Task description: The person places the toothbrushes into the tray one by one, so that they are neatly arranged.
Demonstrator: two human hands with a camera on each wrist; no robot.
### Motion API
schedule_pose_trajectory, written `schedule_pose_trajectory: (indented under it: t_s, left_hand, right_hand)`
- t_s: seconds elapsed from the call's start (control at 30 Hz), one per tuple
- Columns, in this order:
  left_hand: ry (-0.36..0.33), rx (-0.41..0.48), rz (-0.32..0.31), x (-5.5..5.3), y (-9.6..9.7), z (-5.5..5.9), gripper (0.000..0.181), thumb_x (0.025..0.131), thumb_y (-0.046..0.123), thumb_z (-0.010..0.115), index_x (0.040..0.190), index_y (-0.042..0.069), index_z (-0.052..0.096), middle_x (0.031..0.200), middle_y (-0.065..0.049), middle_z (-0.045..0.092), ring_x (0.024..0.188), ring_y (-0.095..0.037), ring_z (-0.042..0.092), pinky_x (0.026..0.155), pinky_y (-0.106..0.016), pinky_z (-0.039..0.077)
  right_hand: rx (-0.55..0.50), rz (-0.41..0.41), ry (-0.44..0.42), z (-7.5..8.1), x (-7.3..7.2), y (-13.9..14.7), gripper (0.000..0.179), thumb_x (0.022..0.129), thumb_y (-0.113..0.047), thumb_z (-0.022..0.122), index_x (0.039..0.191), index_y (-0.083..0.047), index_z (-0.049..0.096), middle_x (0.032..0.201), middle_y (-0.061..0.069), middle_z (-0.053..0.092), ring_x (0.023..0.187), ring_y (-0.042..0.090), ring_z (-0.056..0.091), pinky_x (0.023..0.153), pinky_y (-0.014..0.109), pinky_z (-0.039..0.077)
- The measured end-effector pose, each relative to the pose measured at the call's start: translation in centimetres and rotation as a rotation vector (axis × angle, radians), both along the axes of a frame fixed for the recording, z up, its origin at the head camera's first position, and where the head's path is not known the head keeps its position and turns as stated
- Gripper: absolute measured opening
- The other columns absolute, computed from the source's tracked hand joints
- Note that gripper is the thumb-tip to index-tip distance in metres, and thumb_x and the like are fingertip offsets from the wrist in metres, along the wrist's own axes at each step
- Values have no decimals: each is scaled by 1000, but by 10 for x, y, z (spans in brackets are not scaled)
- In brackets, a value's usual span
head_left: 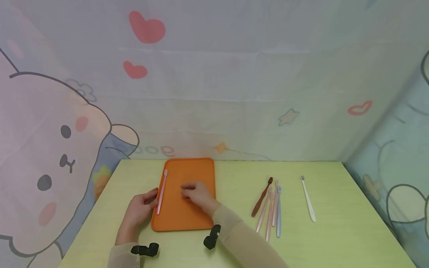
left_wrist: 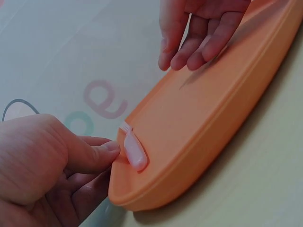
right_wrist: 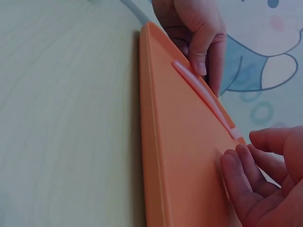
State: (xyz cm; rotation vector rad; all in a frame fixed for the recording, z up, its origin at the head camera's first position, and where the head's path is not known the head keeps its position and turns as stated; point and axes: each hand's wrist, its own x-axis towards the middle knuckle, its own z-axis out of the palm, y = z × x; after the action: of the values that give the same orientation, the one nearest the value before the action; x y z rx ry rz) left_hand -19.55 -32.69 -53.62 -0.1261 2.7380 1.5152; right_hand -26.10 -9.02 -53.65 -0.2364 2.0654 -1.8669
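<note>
One pink toothbrush (head_left: 162,192) on orange tray (head_left: 174,222)

Left hand (head_left: 138,209): thumb and fingers pinching the tray's left rim. Toothbrush lies lengthwise just inside that rim. Right hand (head_left: 198,194) over tray, fingers loosely bent, thumb apart. Rightward on surface (head_left: 342,230): brown toothbrush (head_left: 260,199), three pink toothbrushes (head_left: 269,221), blue toothbrush (head_left: 279,214), white toothbrush (head_left: 308,199).

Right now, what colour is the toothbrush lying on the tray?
The toothbrush is pink; the head view shows it best, whole from end to end.
</note>
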Motion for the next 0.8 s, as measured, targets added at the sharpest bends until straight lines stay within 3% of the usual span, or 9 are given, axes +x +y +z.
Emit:
schedule_pose_trajectory:
  t_s: [0.27,0.4,0.6,0.8]
  left_hand:
    - [-9,32,37,2,2,-1,50,103,3,67,149,-9,56,144,-27,62,137,-41,59,111,-51,49]
    - [-17,73,48,0,3,-2,50,102,-1,66,150,-9,55,144,-26,62,136,-39,60,105,-44,54]
    - [-18,78,62,-1,5,0,49,102,-1,65,150,-7,56,143,-25,64,135,-39,61,108,-46,52]
    - [-16,69,60,0,5,3,49,103,0,66,150,-7,56,143,-26,64,135,-39,61,112,-50,48]
  right_hand:
    - [-53,-7,-1,7,-8,32,32,100,-8,71,129,6,74,101,6,74,84,16,68,79,32,64]
    - [-50,-16,40,17,-10,53,34,103,-8,68,132,10,70,108,13,76,87,18,70,81,35,65]
    - [-76,-14,87,28,-13,93,38,105,-7,66,138,12,65,125,29,71,94,22,73,87,42,65]
    - [-54,-33,91,38,-13,143,41,107,-12,66,143,6,64,138,27,66,107,30,72,92,40,64]
